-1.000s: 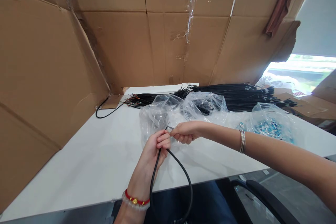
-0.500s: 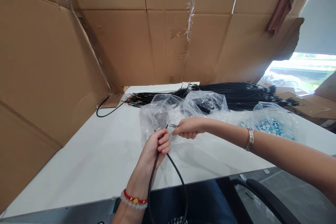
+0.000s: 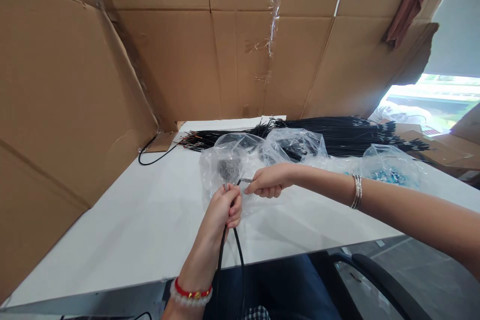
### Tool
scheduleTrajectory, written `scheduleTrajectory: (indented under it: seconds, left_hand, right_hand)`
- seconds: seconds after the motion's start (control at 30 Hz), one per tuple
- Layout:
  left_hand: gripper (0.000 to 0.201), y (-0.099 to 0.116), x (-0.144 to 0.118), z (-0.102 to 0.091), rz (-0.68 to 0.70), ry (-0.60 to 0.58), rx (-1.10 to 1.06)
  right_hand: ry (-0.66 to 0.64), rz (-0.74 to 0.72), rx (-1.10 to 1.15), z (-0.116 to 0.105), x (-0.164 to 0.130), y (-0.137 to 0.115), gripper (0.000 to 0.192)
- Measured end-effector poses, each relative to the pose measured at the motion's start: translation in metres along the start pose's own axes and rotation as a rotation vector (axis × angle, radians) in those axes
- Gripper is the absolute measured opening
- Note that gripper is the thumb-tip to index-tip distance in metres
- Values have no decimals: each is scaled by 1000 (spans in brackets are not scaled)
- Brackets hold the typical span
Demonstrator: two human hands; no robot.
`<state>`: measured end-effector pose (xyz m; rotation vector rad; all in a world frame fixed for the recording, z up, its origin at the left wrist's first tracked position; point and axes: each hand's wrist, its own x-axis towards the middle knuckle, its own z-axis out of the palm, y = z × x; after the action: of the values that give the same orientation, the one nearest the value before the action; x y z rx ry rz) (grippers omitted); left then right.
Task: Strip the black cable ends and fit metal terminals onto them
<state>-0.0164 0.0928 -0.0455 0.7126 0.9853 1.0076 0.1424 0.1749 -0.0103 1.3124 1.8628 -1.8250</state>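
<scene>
My left hand (image 3: 221,210) grips a black cable (image 3: 240,260) near its end, where thin coloured wires stick out above my fingers; the cable loops down past the table edge. My right hand (image 3: 267,182) pinches a small silver metal piece (image 3: 246,180) and holds it right beside the cable's tip. Both hands hover over the white table (image 3: 150,225), just in front of a crumpled clear plastic bag (image 3: 232,160) with small grey parts inside.
A long bundle of black cables (image 3: 337,135) lies along the back of the table. A second clear bag with blue parts (image 3: 390,170) sits at the right. A loose black cable (image 3: 150,157) curls at the left. Cardboard walls (image 3: 168,60) enclose the back and left. A chair arm (image 3: 382,280) shows below right.
The cable loop below my left hand has narrowed and hangs straighter. My right hand has drawn slightly away from the left, with the metal piece now visible between them.
</scene>
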Motion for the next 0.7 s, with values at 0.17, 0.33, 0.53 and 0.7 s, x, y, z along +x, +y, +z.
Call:
scheduleTrajectory:
  seconds: [0.17,0.33,0.53,0.7]
  left_hand:
    - [26,-3,4,-2,33,32,62]
    - [24,-2,11,-8,3,23,95]
    - [29,2,10,-10,-8,6,66]
    - [28,13,-1,-8,5,-53,25]
  right_hand:
    - [-22,68,-31,-3,2,-5,46]
    - [-47,110,-47,-4,5,-8,45]
    - [-15,64,-72,-6,5,-8,47]
    - [220,-49,-169,-18,-13,-7,43]
